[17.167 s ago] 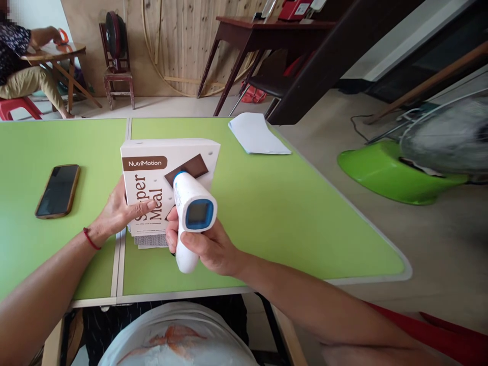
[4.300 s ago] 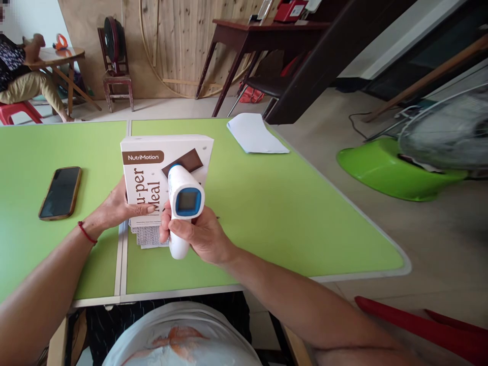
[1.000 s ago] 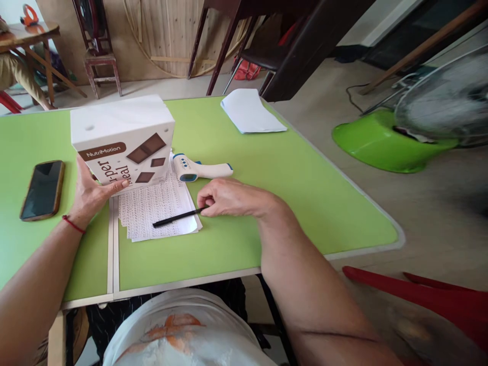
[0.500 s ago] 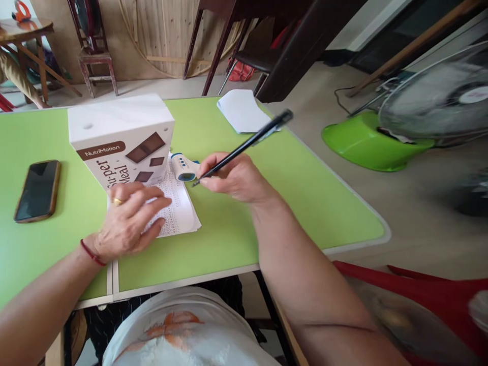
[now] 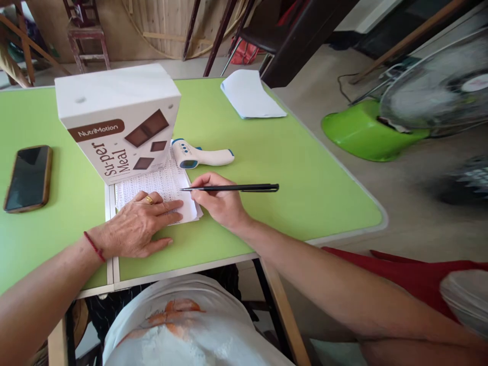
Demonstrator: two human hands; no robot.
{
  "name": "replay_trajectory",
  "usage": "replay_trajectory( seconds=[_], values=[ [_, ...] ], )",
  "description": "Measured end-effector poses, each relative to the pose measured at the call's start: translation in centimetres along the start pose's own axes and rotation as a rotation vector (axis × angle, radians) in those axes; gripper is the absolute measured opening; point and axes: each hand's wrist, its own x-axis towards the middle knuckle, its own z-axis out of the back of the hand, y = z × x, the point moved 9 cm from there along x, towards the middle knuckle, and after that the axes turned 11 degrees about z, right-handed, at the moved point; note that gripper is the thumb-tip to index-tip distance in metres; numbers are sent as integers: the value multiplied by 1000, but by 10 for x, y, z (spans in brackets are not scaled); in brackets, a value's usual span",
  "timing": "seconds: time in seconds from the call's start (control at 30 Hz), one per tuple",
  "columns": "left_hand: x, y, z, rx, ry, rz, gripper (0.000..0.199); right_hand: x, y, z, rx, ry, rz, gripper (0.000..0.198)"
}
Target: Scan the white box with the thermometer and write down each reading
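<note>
My right hand (image 5: pixel 223 201) grips a black pen (image 5: pixel 247 187) lying nearly level, its tip over the right part of a sheet of paper (image 5: pixel 160 184) covered in rows of handwriting. Whether the tip touches the paper I cannot tell. My left hand (image 5: pixel 143 223), with a gold ring and a red wrist cord, rests flat with fingers spread on the lower part of the sheet. A white NutriMotion box (image 5: pixel 118 134) stands at the sheet's far edge and hides part of it. Just beyond my right hand lies a white and blue infrared thermometer (image 5: pixel 206 156).
A phone (image 5: pixel 28 178) lies on the green table (image 5: pixel 305 188) at the left. Folded white papers (image 5: pixel 251 96) lie near the far right edge. Beyond the table on the right are a bright green plastic stool (image 5: pixel 354 131) and a fan (image 5: pixel 442 86).
My right hand has lowered and turned the pen from a steep slant to nearly level, its tip now over the sheet. My left hand has flattened onto the paper. The view has shifted slightly.
</note>
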Motion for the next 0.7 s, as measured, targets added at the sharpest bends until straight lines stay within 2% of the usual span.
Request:
replay_trajectory(
  seconds=[0.1,0.2,0.5,0.7],
  values=[
    [1,-1,2,-34,4,5,44,-4,9,0,-98,12,116,8],
    [1,-2,3,-50,13,3,43,-5,15,-4,-152,60,173,12],
    [0,0,0,-55,30,16,47,-6,22,-8,-174,91,249,15],
    [2,0,-1,-49,42,25,48,-6,20,-10,-177,108,245,15]
  ],
)
